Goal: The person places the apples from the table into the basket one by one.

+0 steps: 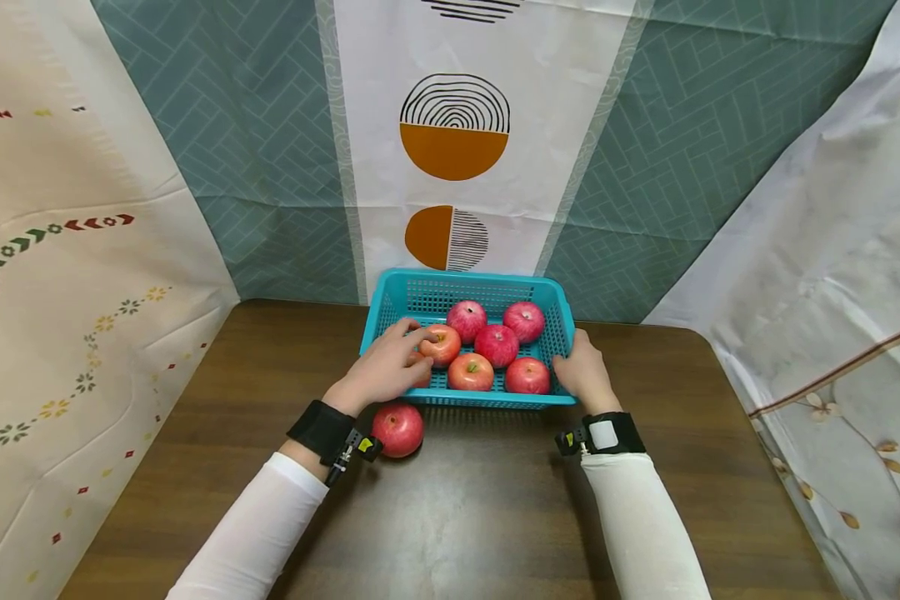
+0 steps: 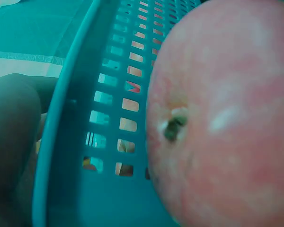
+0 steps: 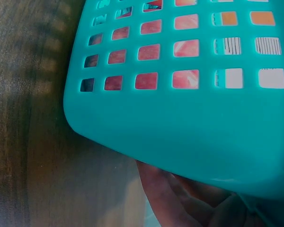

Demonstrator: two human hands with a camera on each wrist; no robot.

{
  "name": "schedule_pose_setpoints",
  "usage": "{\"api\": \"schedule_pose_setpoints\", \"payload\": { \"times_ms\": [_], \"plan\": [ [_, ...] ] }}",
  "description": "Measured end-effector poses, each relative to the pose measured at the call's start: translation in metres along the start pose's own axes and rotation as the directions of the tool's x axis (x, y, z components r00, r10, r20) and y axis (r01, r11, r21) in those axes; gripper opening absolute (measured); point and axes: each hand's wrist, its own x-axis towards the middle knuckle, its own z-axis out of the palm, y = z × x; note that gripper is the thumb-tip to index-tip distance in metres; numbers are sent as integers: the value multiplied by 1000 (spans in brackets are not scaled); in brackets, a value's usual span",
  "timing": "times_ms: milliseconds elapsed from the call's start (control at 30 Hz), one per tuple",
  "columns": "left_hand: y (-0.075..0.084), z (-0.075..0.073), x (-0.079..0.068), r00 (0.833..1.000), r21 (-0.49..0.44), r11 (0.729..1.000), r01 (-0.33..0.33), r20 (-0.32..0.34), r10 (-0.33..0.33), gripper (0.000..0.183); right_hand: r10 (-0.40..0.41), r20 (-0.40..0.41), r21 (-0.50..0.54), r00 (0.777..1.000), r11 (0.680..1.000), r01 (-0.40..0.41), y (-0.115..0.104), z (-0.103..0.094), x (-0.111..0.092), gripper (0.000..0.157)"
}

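Observation:
A turquoise perforated basket [image 1: 487, 282] stands at the back of the table with several red apples inside. Reaching over its front left corner, my left hand [image 1: 381, 367] grips a paler apple [image 1: 443, 345], index finger along the top and thumb nearer me. Another apple [image 1: 422, 372] shows partly beneath that hand. My right hand [image 1: 587, 371] holds the basket's right rim; in the right wrist view its curled fingers [image 3: 168, 196] appear past the basket edge. A loose apple [image 1: 397, 430] sits on the table below my left wrist, looming large in the left wrist view.
The brown wooden table [image 1: 450, 517] runs up to a patterned cloth backdrop [image 1: 270, 150] right behind the basket. Cloth also hangs along the left side [image 1: 60, 333] and the right side [image 1: 817, 350]. Both wrists wear black straps with small cameras.

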Motion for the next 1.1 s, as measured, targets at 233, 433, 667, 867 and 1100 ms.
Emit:
{"api": "schedule_pose_setpoints", "payload": {
  "times_ms": [233, 433, 667, 867, 1100],
  "plan": [
    [2, -5, -12, 995, -10, 999, -50, -87, 49, 41, 4, -1, -2, 1000, 1000, -4, -1, -1, -2, 60],
    [9, -8, -26, 976, -45, 989, -143, -172, 133, 32, 5, 4, -10, 1000, 1000, -5, -3, -2, -2, 60],
    [21, -11, -49, 931, -51, 958, -283, -254, 262, 25, 9, 13, -9, 1000, 1000, -9, -4, -3, -4, 60],
    [25, -14, -70, 906, -25, 932, -362, -244, 346, 27, 7, 16, -8, 1000, 1000, -7, -4, -3, -3, 61],
    [17, -12, -96, 889, 36, 908, -416, -195, 415, 26, 8, 23, -15, 1000, 1000, -8, -4, -2, -3, 62]
  ]
}}
